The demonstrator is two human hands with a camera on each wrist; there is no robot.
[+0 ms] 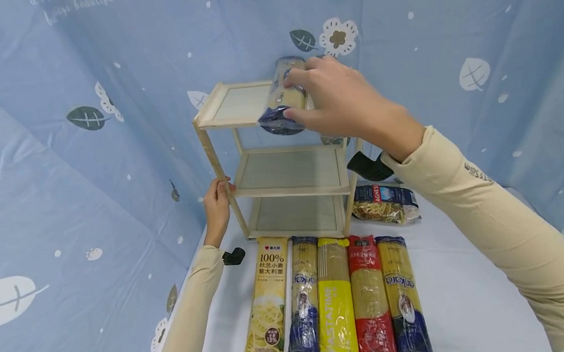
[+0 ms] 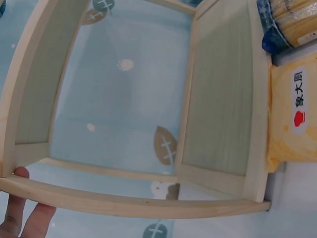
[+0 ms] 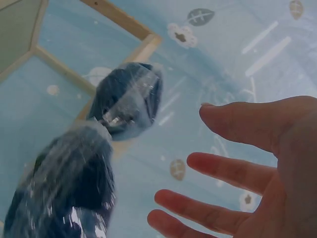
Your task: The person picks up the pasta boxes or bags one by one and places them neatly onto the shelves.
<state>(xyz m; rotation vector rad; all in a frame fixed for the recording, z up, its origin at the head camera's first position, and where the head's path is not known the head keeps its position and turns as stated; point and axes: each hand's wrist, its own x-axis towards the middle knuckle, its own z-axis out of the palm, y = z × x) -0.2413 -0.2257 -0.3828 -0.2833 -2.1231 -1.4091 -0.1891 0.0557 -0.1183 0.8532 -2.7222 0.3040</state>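
A wooden three-tier rack [image 1: 290, 191] stands against the blue curtain. My left hand [image 1: 217, 206] holds its left front post at the middle tier; in the left wrist view, fingers [image 2: 37, 220] come round the post [image 2: 133, 203]. On the top tier lies a clear-and-navy pasta package [image 1: 282, 98], its navy end jutting over the front edge. My right hand [image 1: 340, 97] is above and beside it, thumb and fingers spread. In the right wrist view, that hand [image 3: 257, 173] has nothing between its fingers, and two navy package ends [image 3: 131, 99] appear to its left.
In front of the rack lie a yellow noodle packet [image 1: 266, 301], a navy ankara pack [image 1: 303, 298], a yellow pasta pack [image 1: 336, 302], a red pack [image 1: 371, 300] and another ankara pack [image 1: 406, 297]. An Agnesi pasta bag [image 1: 385, 203] sits right of the rack on the white cloth [image 1: 463, 283].
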